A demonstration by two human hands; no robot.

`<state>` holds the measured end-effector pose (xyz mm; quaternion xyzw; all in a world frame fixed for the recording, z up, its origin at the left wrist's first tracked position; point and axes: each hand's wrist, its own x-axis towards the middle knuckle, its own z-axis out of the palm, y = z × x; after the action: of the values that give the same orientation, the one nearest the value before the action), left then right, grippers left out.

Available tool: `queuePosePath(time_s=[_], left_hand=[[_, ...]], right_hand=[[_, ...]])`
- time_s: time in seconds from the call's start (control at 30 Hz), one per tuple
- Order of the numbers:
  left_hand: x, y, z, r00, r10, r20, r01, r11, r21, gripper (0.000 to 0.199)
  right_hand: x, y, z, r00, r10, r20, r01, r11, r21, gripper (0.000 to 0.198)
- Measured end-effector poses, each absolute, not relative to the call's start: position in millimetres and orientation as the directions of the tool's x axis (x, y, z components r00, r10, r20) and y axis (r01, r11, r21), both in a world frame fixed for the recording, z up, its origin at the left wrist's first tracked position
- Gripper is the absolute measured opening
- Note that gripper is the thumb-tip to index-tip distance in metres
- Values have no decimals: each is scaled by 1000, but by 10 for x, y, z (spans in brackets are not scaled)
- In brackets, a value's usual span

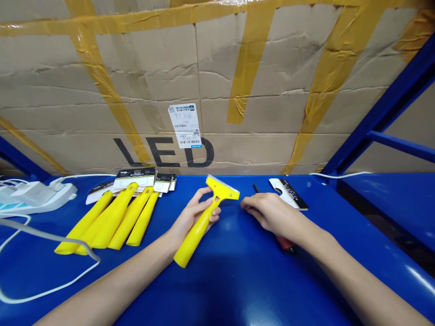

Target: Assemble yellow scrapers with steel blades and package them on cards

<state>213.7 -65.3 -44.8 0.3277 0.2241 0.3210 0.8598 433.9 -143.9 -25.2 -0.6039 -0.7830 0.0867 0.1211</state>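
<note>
My left hand [200,210] is closed around the neck of a yellow scraper [195,237], just under its wide head. The scraper's blade end points up and away, and its handle slants down toward me. My right hand [268,210] is to the right of the scraper head, apart from it, with fingertips pressed together. Whatever those fingers hold, if anything, is hidden. Beneath this hand lies a screwdriver [285,244] with a red and black handle, its dark shaft showing beyond the knuckles. A black and white card [295,198] with a cut-out lies just behind the right hand.
Several yellow scrapers [115,217] with header cards lie at the left. A white power strip [50,199] with plugs and a loose cable [68,283] sits beyond them. A large taped carton [217,86] stands along the back of the blue table [217,299]; a blue frame post [384,104] rises right.
</note>
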Motion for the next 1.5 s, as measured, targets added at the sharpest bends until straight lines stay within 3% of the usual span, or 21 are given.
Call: queuePosePath(time_s=[0.27, 0.47, 0.77, 1.0, 1.23, 1.5], left_hand=[[2105, -682, -399, 759, 639, -121, -374, 581, 723, 40], [2090, -663, -431, 724, 676, -140, -402, 578, 710, 37], [2116, -648, -455, 736, 659, -156, -335, 555, 761, 40], [2167, -712, -473, 782, 622, -42, -318, 455, 832, 41], [2143, -765, -464, 858, 513, -13, -207, 369, 906, 36], [2131, -747, -466, 895, 445, -15, -186, 404, 896, 36]], right_hand=[[4364, -1439, -260, -195, 977, 92, 916, 215, -338, 22], [4391, -1457, -254, -199, 974, 105, 931, 222, -289, 27], [4231, -1509, -117, -256, 884, 391, 704, 447, -551, 21], [4156, -1475, -131, -11, 855, 518, 555, 436, -708, 13], [4029, -1467, -210, 52, 829, 557, 498, 462, -734, 18], [3975, -1461, -236, 33, 835, 549, 433, 483, -761, 20]])
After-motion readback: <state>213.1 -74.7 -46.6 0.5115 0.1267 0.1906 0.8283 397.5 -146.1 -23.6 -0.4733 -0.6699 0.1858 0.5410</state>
